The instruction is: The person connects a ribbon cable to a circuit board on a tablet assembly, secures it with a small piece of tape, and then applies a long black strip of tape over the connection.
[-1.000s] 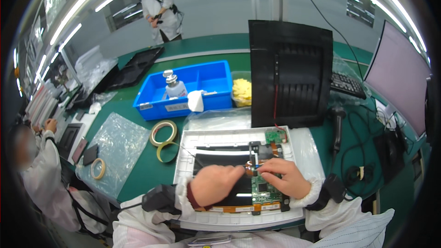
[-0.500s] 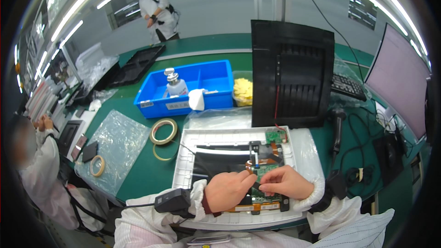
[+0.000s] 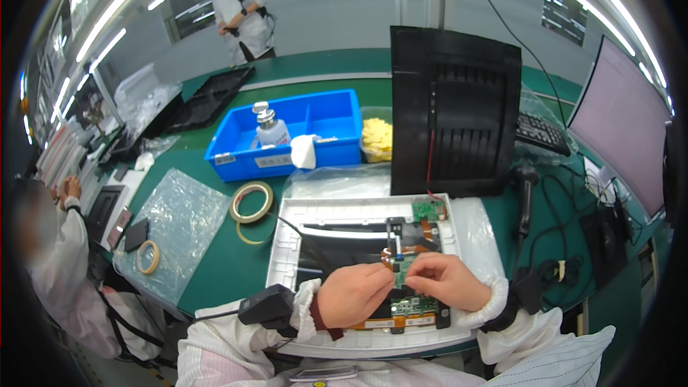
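Note:
A white-framed device point(image 3: 288, 249) lies open on the bench in front of me, its black panel point(image 3: 326, 244) and green circuit board point(image 3: 414, 305) showing. My left hand point(image 3: 356, 295) is over the left side of the board, fingers closed and pointing right. From the right, my right hand point(image 3: 448, 282) reaches in with thumb and forefinger pinched close to the left fingertips. Whatever is between the fingers is too small or hidden to make out. Orange flat cables point(image 3: 405, 323) run along the board's near edge. A small green board point(image 3: 428, 210) sits at the frame's far right corner.
Behind the device stands a black cover point(image 3: 455, 115) with a red wire. A blue bin point(image 3: 287, 161) holds a pump bottle point(image 3: 271, 129). Tape rolls point(image 3: 251, 202) and plastic film point(image 3: 175, 229) lie leftward; a scanner point(image 3: 525, 201) and monitor point(image 3: 616, 122) stand rightward. A co-worker point(image 3: 61, 265) is at far left.
Both hands stay over the board; my right fingers have lifted and curled slightly. A small dark piece seen between the fingertips before no longer shows. The view has shifted a little.

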A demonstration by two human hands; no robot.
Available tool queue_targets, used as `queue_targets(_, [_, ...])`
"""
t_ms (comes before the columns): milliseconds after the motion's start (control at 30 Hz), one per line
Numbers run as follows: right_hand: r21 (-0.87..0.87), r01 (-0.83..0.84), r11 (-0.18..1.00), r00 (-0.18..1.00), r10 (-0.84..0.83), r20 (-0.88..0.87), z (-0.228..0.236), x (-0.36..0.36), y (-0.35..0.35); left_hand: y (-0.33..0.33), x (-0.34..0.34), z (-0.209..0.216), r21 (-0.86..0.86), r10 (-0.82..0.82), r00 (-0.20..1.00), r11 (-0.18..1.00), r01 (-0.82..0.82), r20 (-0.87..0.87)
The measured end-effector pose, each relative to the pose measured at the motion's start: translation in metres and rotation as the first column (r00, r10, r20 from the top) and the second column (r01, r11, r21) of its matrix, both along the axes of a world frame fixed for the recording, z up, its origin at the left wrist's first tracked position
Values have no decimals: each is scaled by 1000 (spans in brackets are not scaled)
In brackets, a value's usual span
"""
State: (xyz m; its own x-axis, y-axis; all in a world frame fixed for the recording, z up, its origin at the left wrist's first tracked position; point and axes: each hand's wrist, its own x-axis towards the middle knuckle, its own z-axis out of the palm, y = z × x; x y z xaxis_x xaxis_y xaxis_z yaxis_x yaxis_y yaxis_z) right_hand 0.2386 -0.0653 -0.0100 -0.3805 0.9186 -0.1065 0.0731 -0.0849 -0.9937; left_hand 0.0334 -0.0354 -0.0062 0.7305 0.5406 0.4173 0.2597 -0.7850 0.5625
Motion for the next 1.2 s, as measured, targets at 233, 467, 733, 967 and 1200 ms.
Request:
queue_targets(233, [220, -56, 974, 983, 16, 181, 5, -7, -5, -1, 1, -3, 14, 12, 1000, 1000, -12, 2])
queue_targets(467, [371, -48, 928, 963, -55, 262, 3, -4, -7, -3, 2, -2, 6, 18, 1000, 1000, -18, -3])
queue_targets(733, [367, -34, 930, 915, -119, 385, 13, 12, -7, -6, -7, 13, 106, 103, 988, 990, -91, -113])
queue_targets(967, [460, -158, 874, 893, -73, 444, 0, 23, -21, -20, -9, 14, -141, 37, 977, 988, -68, -209])
queue_targets(1200, [468, -160, 869, 857, -113, 502, -5, 24, -30, -25, -4, -1, -214, 10, 963, 974, -70, -268])
